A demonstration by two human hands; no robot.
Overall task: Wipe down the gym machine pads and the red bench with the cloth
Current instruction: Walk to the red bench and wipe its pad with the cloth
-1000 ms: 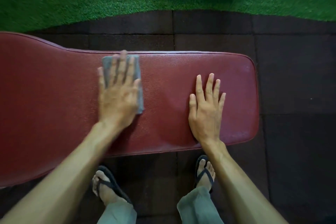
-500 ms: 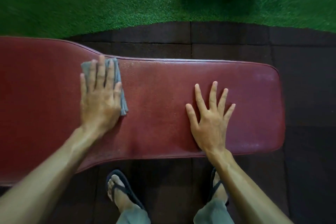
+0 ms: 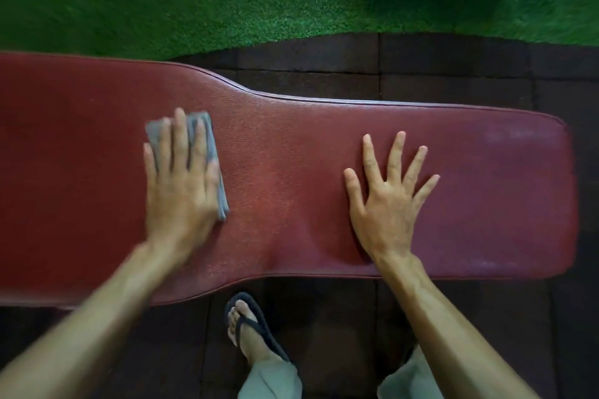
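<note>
While we lean over the red bench [image 3: 291, 178], which spans the middle of the frame, our left arm reaches up from the lower left and our left hand [image 3: 181, 185] lies flat, palm down, pressing the grey cloth [image 3: 212, 152] onto the wider left part of the pad; it is not clenched around it. Our right arm rises from the lower right, and our right hand [image 3: 387, 201] rests open, fingers spread, palm on the bench, grasping nothing.
</note>
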